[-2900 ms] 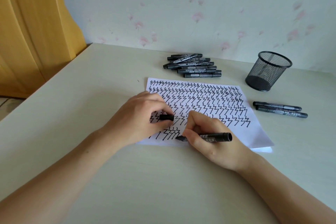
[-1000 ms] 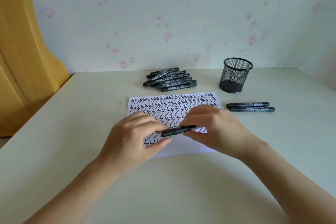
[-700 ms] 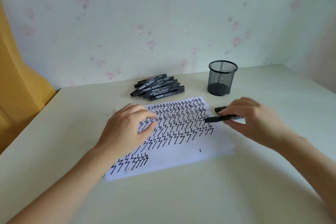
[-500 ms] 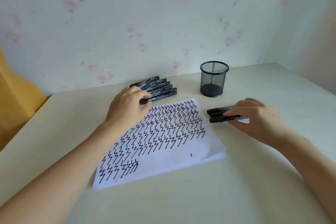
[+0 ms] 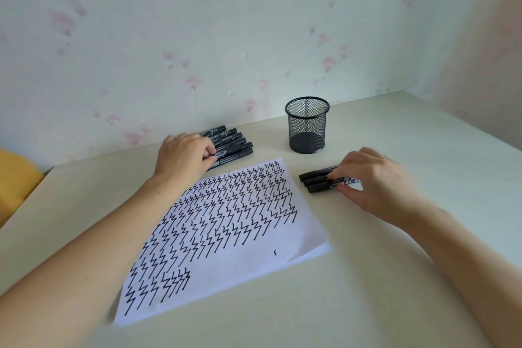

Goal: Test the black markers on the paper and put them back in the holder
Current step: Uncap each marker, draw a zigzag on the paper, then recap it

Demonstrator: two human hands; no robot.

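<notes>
Since the earlier frame, the left hand (image 5: 183, 159) has been moved to the marker pile (image 5: 231, 144) behind the paper (image 5: 226, 234), fingers curled, pinching one. Beside the mesh holder (image 5: 307, 128), a marker (image 5: 319, 186) is being pinched by the outstretched right hand (image 5: 372, 181) among three.

We are looking at a pale worktop (image 5: 367, 305) standing against a wall (image 5: 197, 37) papered with faint pink flowers, daylight falling softly.
</notes>
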